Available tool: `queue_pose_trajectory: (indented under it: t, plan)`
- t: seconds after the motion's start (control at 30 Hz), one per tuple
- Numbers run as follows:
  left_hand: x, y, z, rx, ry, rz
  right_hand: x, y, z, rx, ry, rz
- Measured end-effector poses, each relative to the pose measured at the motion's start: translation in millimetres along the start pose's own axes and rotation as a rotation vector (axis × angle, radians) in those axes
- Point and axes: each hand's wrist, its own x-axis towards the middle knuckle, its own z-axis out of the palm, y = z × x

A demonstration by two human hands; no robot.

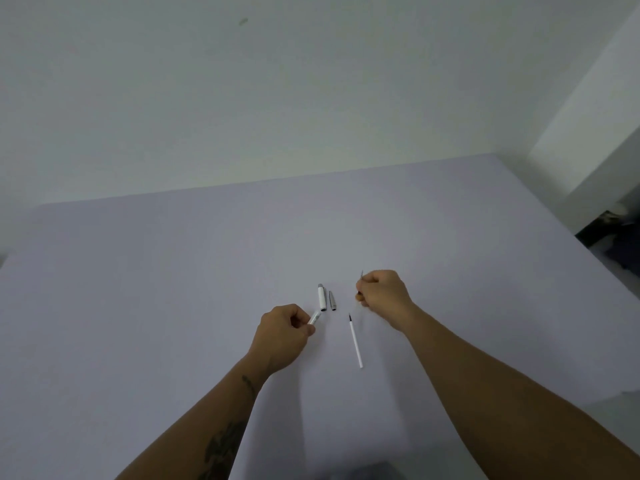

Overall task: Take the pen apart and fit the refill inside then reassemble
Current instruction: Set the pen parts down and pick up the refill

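Table point(173, 289): pale lilac, against white wall.
Left hand point(282, 336): pinching white barrel point(314, 317).
Right hand point(382, 292): fisted on thin part.
Refill point(355, 341): lying loose between hands.

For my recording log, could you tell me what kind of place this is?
Probably a plain indoor room set up for the task: a table under a pale cloth, pushed against a bare white wall, holding only pen parts.

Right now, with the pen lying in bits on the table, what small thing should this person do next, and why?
Probably put down whatever small thing the right hand grips, too hidden to name, and pick up the white refill. It lies free on the table between the hands, while the left hand holds a white barrel piece, seemingly ready to receive it.
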Motion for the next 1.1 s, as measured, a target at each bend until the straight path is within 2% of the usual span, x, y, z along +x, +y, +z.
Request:
queue_pose_trajectory:
  t: [0.07, 0.13, 0.3, 0.63, 0.8, 1.1]
  plan:
    - [0, 0, 4, 0.005, -0.016, 0.000, -1, 13, -1, -0.278, -0.043, -0.022]
    - [1, 1, 8, 0.007, -0.032, -0.003, -5, 24, 0, -0.456, -0.066, -0.012]
    - [3, 0, 15, 0.020, -0.067, -0.023, -9, 43, 9, -0.603, -0.071, -0.009]
    - [2, -5, 22, 0.048, -0.074, -0.056, -4, 53, 17, -0.651, 0.016, -0.053]
    - [2, -5, 22, 0.000, -0.072, -0.087, -8, 57, 11, -0.564, 0.034, -0.077]
    - [-5, -5, 21, 0.005, -0.001, -0.079, -25, 58, 34, -0.671, -0.023, -0.131]
